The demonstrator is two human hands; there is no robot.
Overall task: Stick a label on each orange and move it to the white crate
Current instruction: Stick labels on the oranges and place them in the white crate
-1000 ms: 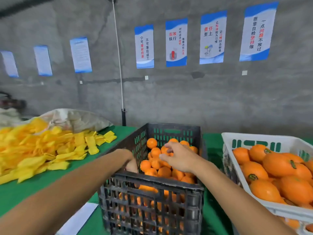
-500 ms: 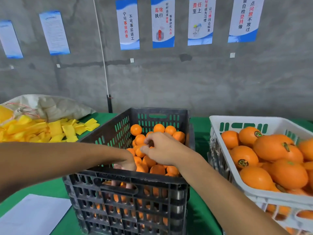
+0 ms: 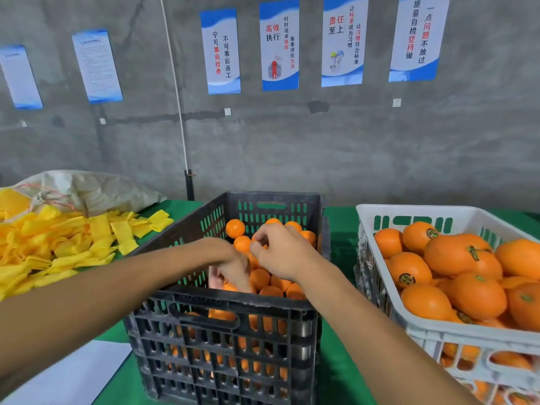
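Note:
A black crate [image 3: 222, 299] in the middle holds several unlabelled oranges [image 3: 235, 228]. To its right, a white crate [image 3: 409, 210] is piled with larger oranges [image 3: 409, 270] that carry round dark labels. My left hand [image 3: 230, 264] reaches down inside the black crate near its front wall, its fingers curled over an orange that is mostly hidden under it. My right hand [image 3: 283, 252] hovers just above the oranges beside it, fingers curled and fingertips pinched together; nothing shows between them.
A heap of yellow foam nets [image 3: 58, 244] covers the left of the green table [image 3: 339, 375], with a pale sack [image 3: 96, 188] behind it. A white sheet [image 3: 73, 375] lies at the near left. A grey wall with posters stands close behind.
The view has shifted left and slightly down. My left hand has gone deeper among the oranges and closer to my right hand, which keeps its pinched pose above them.

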